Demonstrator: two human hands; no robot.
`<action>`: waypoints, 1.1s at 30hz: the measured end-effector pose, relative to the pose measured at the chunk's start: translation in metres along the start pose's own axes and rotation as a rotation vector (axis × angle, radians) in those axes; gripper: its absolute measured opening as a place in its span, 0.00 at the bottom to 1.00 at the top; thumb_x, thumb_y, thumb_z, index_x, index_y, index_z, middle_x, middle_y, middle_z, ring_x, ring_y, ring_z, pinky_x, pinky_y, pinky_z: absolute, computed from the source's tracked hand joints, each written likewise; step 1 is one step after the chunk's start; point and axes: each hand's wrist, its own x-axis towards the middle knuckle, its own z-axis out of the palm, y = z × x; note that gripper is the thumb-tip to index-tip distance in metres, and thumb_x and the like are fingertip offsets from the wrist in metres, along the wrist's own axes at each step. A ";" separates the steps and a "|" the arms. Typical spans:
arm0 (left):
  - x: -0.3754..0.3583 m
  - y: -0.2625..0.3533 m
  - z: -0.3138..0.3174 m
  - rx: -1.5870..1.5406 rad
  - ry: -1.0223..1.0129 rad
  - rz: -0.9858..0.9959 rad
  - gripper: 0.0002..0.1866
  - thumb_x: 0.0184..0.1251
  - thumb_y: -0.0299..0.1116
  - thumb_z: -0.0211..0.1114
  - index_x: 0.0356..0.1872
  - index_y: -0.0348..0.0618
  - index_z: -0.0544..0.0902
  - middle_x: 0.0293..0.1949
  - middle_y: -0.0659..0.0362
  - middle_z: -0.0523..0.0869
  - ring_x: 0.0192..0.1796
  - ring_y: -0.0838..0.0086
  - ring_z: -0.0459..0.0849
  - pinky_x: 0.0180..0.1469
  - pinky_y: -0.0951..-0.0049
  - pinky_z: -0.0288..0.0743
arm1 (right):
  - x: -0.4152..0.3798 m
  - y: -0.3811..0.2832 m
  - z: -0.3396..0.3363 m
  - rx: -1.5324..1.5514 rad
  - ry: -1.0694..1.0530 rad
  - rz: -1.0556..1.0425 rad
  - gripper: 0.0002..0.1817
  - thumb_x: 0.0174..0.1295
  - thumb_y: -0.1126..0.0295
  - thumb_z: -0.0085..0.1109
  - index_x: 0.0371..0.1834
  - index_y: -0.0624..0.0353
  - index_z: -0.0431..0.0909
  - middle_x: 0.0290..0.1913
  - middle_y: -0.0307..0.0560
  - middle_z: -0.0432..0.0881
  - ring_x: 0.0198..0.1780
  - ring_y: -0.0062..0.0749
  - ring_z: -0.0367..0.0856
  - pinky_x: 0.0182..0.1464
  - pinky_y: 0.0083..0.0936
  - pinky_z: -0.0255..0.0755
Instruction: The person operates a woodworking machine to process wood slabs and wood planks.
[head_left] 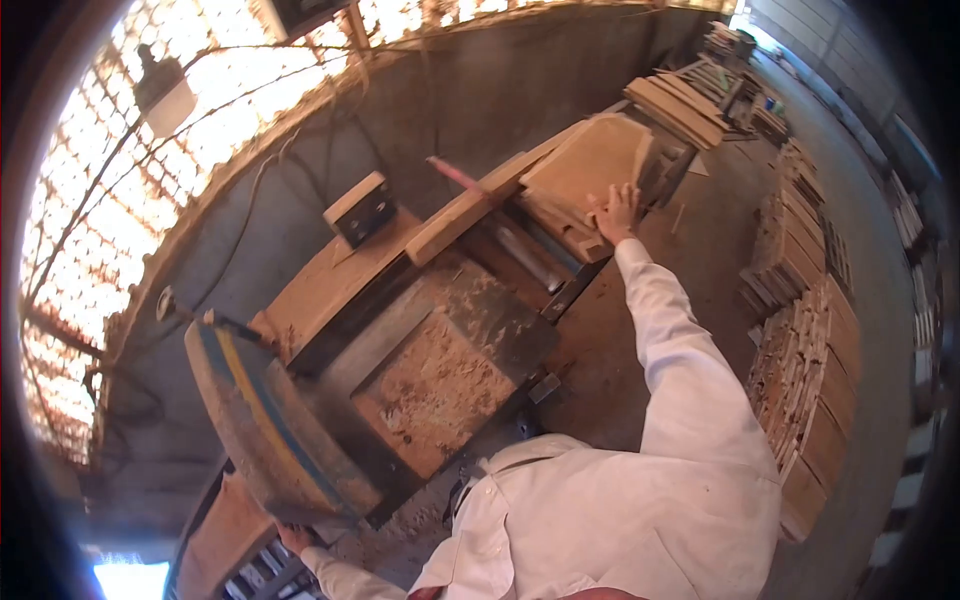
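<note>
My right hand (618, 212) rests with its fingers spread on the near edge of a stack of cut wooden pieces (585, 165), at the far end of the woodworking machine. At the lower left, my left hand (293, 538) is closed at the edge of a reddish-brown wooden board (225, 530), beside the machine's rounded guard (265, 420); part of its fingers is hidden. Between my hands is the machine's dark metal bed (480, 320), with a heap of sawdust (435, 390) on it. A long wooden bar (470, 215) lies along the machine's wall side.
Tall stacks of boards (810, 370) stand on the floor at the right. More planks (680, 105) are piled beyond the machine. A wooden block with a dark plate (360, 210) stands by the wall (450, 95), where cables hang. A bright lattice opening is at the upper left.
</note>
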 end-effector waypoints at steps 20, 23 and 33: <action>-0.073 0.013 0.076 0.425 -0.208 0.069 0.24 0.71 0.45 0.61 0.41 0.26 0.85 0.31 0.49 0.89 0.39 0.64 0.90 0.39 0.66 0.80 | -0.271 -0.108 0.032 0.361 -0.228 -0.465 0.26 0.73 0.52 0.52 0.60 0.65 0.76 0.65 0.58 0.77 0.69 0.54 0.70 0.74 0.46 0.55; -0.057 0.000 0.038 0.186 -0.110 -0.072 0.25 0.76 0.39 0.56 0.61 0.25 0.74 0.43 0.42 0.86 0.44 0.56 0.89 0.44 0.66 0.86 | -0.262 -0.096 0.052 0.260 -0.275 -0.444 0.32 0.72 0.46 0.51 0.65 0.63 0.73 0.69 0.59 0.72 0.74 0.53 0.64 0.77 0.46 0.49; 0.021 -0.023 -0.005 1.133 0.011 0.425 0.23 0.70 0.38 0.62 0.64 0.44 0.76 0.47 0.41 0.88 0.49 0.50 0.88 0.48 0.56 0.82 | -0.276 -0.187 0.015 0.367 -0.428 -0.462 0.49 0.60 0.31 0.57 0.73 0.58 0.64 0.78 0.57 0.57 0.81 0.50 0.49 0.80 0.51 0.34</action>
